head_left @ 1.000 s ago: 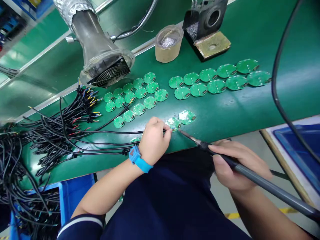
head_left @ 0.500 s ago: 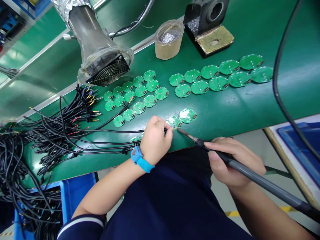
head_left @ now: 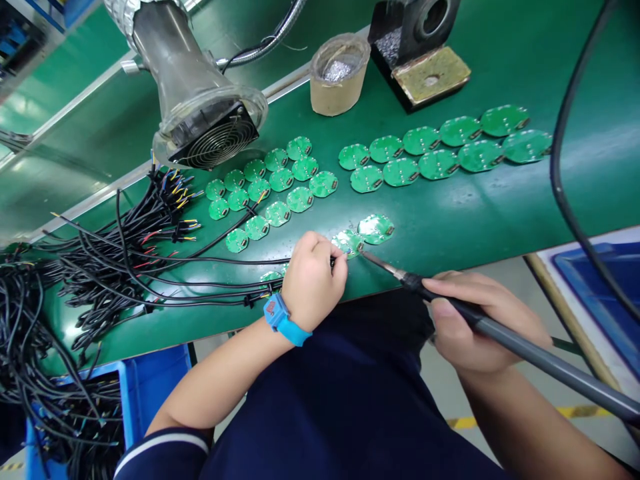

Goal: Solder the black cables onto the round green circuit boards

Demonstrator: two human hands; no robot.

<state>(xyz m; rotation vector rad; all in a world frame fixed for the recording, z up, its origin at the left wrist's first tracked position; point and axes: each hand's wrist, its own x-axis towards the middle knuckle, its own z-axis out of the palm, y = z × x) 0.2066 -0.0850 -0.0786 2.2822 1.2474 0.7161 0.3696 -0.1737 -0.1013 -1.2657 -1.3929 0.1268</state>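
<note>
My left hand [head_left: 316, 277], with a blue band at the wrist, is closed on the end of a black cable [head_left: 240, 261], its fingertips at the left edge of a round green circuit board [head_left: 347, 243]. The pinched wire ends are mostly hidden by the fingers. My right hand [head_left: 485, 320] grips a soldering iron [head_left: 480, 321] by its dark handle. The iron's tip is at the right side of that same board. Another green board [head_left: 376, 229] lies just beyond, touching or nearly touching it.
Rows of green boards [head_left: 404, 172] lie farther back. A solder cup [head_left: 336, 97] and an iron stand [head_left: 417, 63] are behind them. A fume extractor [head_left: 210, 127] hangs at left, above bundled cables [head_left: 120, 247]. A blue bin [head_left: 131, 400] stands below; a black cord [head_left: 563, 167] hangs at right.
My right hand and the soldering iron have shifted a little to the right, the tip moving toward the board's right edge. My left hand has stayed nearly still, keeping its pinch.
</note>
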